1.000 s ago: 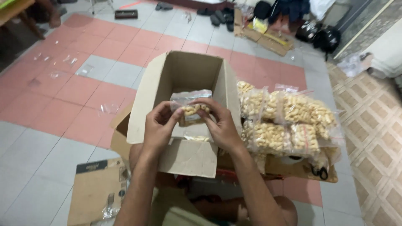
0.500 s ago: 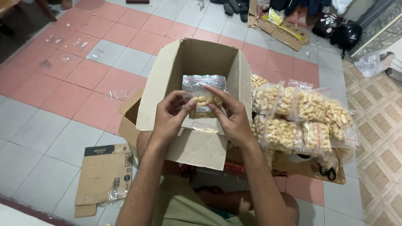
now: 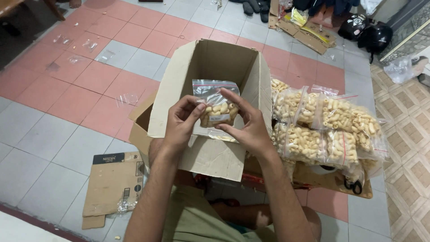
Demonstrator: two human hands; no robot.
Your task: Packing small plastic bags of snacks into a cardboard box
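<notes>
Up a touch comes the bag (image 3: 217, 104) since half a second ago, and both hands have risen with it, now held level above the open mouth of the cardboard box (image 3: 210, 65). It is a small clear zip bag, about half full of pale tube-shaped snacks, a white label on its front, its empty top standing upright. Left hand (image 3: 180, 123) pinches the bag's left edge, thumb in front and fingers curled behind. Right hand (image 3: 248, 125) cups the right side, forefinger arched over the top of the snacks, thumb under the lower corner. Both hands are closed on the bag, neither one spread wide. More snack bags lie inside the box just beneath. Just to the right of the box, a heap of filled bags (image 3: 327, 127) sits piled on a flat sheet of cardboard, touching the box wall. Down at lower left, a flattened piece of cardboard (image 3: 114, 183) lies on the tiled floor (image 3: 53, 130), and a few empty clear bags are scattered well apart beyond the box.
</notes>
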